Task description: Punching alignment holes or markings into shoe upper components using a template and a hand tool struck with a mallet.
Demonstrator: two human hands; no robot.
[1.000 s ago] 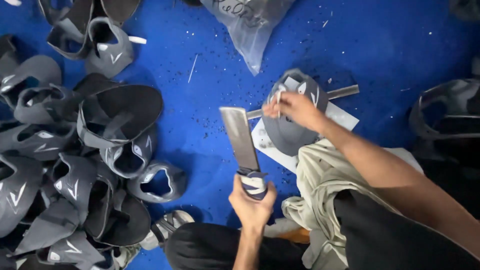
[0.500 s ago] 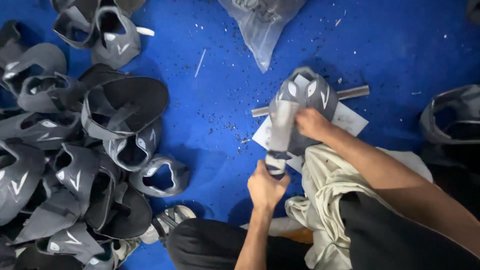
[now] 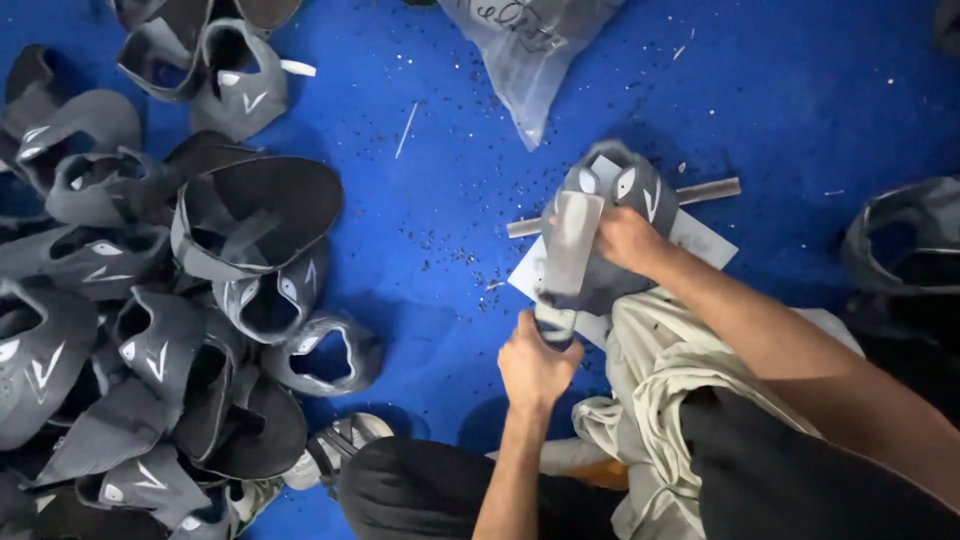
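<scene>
A flat blade [image 3: 570, 250] is being gripped at its handle by the closed left hand [image 3: 535, 365]; a grey upper [image 3: 625, 200] is being steadied on the blue floor [image 3: 440, 200] by the right hand [image 3: 625, 240], fingers clamped round it.

Left: heaped grey fabric shoe uppers [image 3: 190, 300] on blue floor mat [image 3: 450, 130]
Top: clear plastic bag [image 3: 530, 50]
Centre: grey shoe upper [image 3: 630, 200] over thin metal rod [image 3: 710, 190], on white paper sheet [image 3: 705, 245]
Far right: another grey upper [image 3: 900, 240]

Cleaver [image 3: 570, 250] now down on shoe upper [image 3: 625, 190]
</scene>
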